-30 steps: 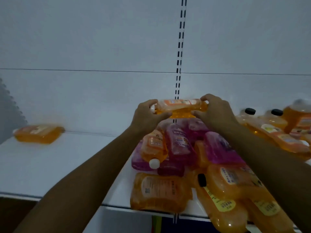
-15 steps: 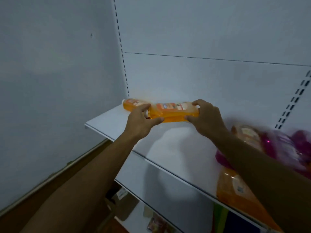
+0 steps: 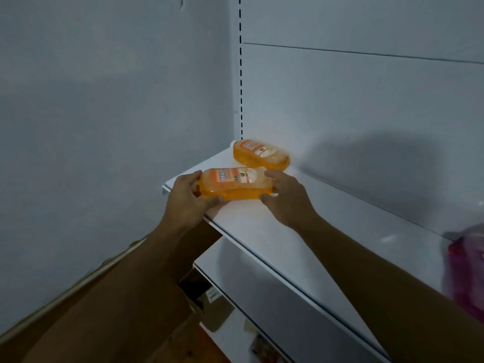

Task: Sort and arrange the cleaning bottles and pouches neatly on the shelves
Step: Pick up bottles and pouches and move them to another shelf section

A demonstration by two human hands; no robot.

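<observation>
Both my hands are on one orange bottle [image 3: 235, 185], lying on its side at the left end of the upper shelf [image 3: 301, 231], label up. My left hand [image 3: 187, 199] is curled round the cap end, thumb under the front edge. My right hand [image 3: 284, 199] grips the base end, fingers over the top and thumb low at the front. The bottle looks to be touching the shelf or just above it; I cannot tell which.

Done so far, as far as I can see: a second orange bottle [image 3: 262, 154] lies on its side in the back corner, against the rear panel [image 3: 366, 100], just behind the one I hold. The two are close, perhaps touching at one corner.

Left to do: set this bottle down square beside its twin and let go. At the far right edge a blurred pink pouch [image 3: 468, 268] sits on the same shelf, unsorted by the look of it. The lower shelf [image 3: 262, 284] shows only unclear bits beneath. My judgement: early in the task, the orange row barely begun.
</observation>
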